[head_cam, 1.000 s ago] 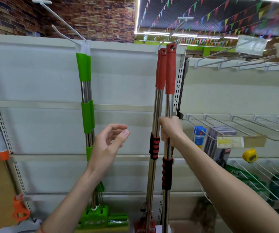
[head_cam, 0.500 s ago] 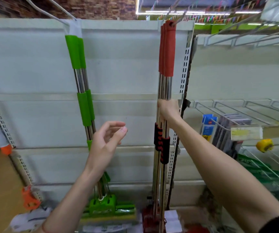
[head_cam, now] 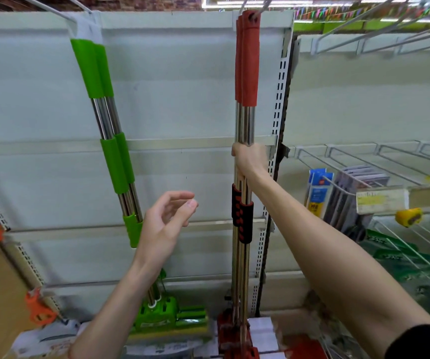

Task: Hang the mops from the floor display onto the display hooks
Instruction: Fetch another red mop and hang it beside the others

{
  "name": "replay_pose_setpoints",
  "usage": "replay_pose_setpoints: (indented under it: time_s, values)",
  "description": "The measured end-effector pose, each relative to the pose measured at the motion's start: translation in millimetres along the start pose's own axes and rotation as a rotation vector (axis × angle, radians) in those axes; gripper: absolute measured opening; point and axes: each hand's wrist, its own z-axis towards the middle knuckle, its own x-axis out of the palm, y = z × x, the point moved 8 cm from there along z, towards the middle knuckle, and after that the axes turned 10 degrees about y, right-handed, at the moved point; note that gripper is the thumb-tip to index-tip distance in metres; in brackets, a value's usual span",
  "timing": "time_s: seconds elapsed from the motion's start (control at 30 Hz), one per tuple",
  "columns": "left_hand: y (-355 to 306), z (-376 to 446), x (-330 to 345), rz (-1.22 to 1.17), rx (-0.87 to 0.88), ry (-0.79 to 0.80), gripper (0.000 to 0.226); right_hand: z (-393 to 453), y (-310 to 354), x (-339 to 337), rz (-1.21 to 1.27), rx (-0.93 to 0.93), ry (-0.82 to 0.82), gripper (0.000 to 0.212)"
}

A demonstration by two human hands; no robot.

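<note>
Red-handled mops [head_cam: 246,60] with steel poles hang together at the centre, the front one's top hole at the wire display hook [head_cam: 263,2]. My right hand [head_cam: 249,160] grips the steel pole of the front red mop, just above its black foam grips. My left hand [head_cam: 167,224] floats open in mid-air between the mops, holding nothing. To the left, green-handled mops [head_cam: 97,71] hang from another hook [head_cam: 53,9], their green sponge heads [head_cam: 170,317] near the floor.
The pale back panel [head_cam: 177,86] of the shelf unit stands behind the mops. Wire racks [head_cam: 364,156] with packaged goods and a yellow tape measure [head_cam: 408,216] are on the right. An orange-clipped pole [head_cam: 37,304] leans at the lower left.
My right hand has lifted the front red mop up so its top reaches the hook and sits level with the other red mop. The view has tilted down; my left hand stays open.
</note>
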Motion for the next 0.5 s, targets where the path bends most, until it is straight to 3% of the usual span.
replay_pose_setpoints:
  time_s: [0.23, 0.37, 0.5]
  values:
    - [-2.5, -5.4, -4.9, 0.021, -0.01, 0.002, 0.029, 1.2, -1.1, 1.9, 0.008, 0.002, 0.009, 0.006]
    - [-6.7, -8.5, -8.0, 0.033, -0.003, -0.002, 0.029, -1.5, -2.0, 3.9, 0.076, 0.029, 0.048, 0.017]
    - [-12.0, -11.1, -9.5, 0.048, -0.001, 0.0, 0.03, -7.3, -0.1, 1.4, 0.089, 0.035, 0.082, 0.01]
